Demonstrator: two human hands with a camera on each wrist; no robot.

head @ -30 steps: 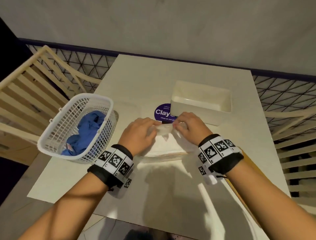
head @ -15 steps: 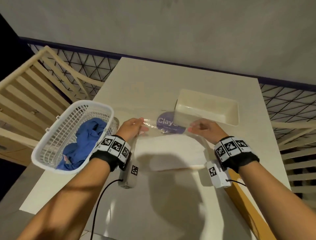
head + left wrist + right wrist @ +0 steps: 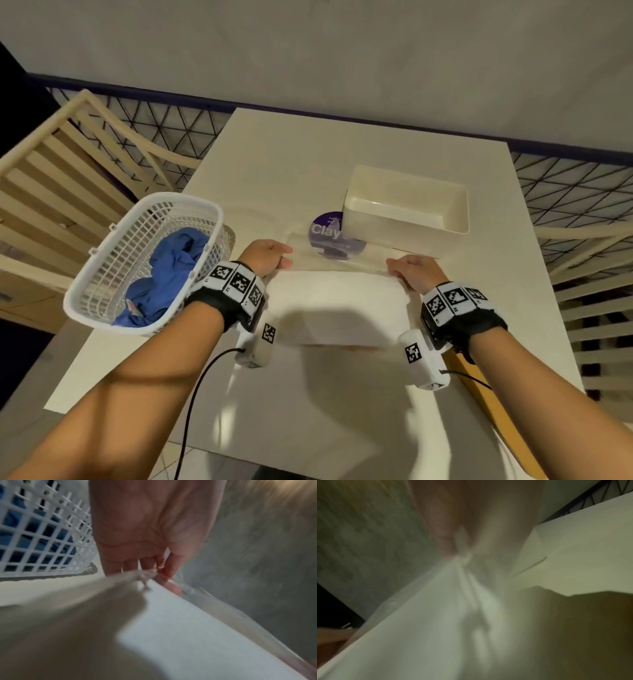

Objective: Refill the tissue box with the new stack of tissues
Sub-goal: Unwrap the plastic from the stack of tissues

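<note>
Between the two hands, the white rectangular tissue stack (image 3: 337, 308) lies crosswise in clear plastic wrap (image 3: 342, 257). Left hand (image 3: 265, 257) and right hand (image 3: 414, 272) each pinch the wrap. Just beyond stands the open cream plastic tissue box (image 3: 406, 228) on the worktop (image 3: 274, 164), parallel.

A home setting is suggested. A cream counter (image 3: 274, 164) is set against a plain wall, with slatted wooden chairs (image 3: 44, 192) seen at the left and right edges, and a white laundry basket (image 3: 102, 274) of blue clothes (image 3: 164, 274) at centre left.
</note>
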